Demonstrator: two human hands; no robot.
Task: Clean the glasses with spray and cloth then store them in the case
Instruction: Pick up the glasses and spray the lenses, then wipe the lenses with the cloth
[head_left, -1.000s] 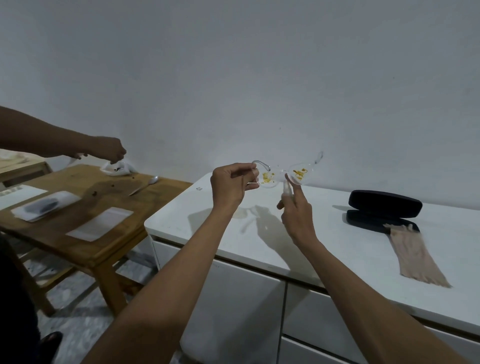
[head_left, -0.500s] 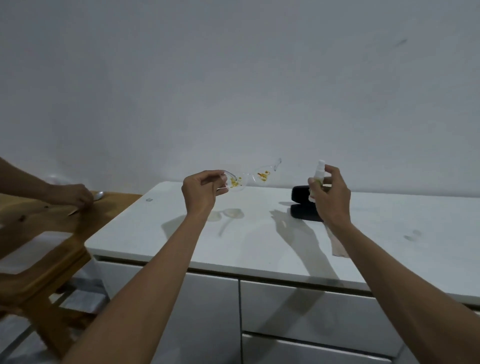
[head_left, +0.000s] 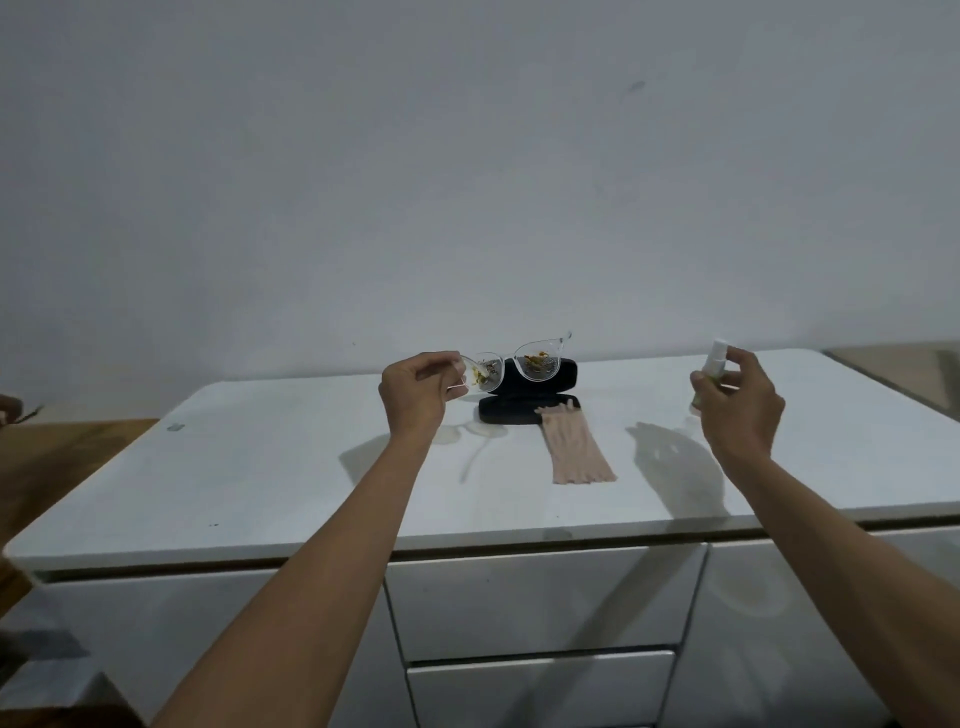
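Observation:
My left hand (head_left: 418, 396) pinches one end of the clear-framed glasses (head_left: 514, 364) and holds them up above the counter; both lenses carry yellow-brown specks. My right hand (head_left: 740, 410) grips a small white spray bottle (head_left: 712, 366) upright, well to the right of the glasses. Behind the glasses an open black case (head_left: 524, 410) lies on the white counter (head_left: 291, 467). A folded beige cloth (head_left: 576, 449) lies just in front of the case, touching its right end.
The counter tops a white cabinet with drawers (head_left: 540, 597). A wooden table (head_left: 57, 457) stands at the left, and another person's hand (head_left: 8, 408) shows at the left edge. A plain wall rises right behind the counter.
The view has swung right, bringing case and cloth to the middle. My right hand has moved the spray bottle away from the glasses to the right. My left hand still holds the glasses up.

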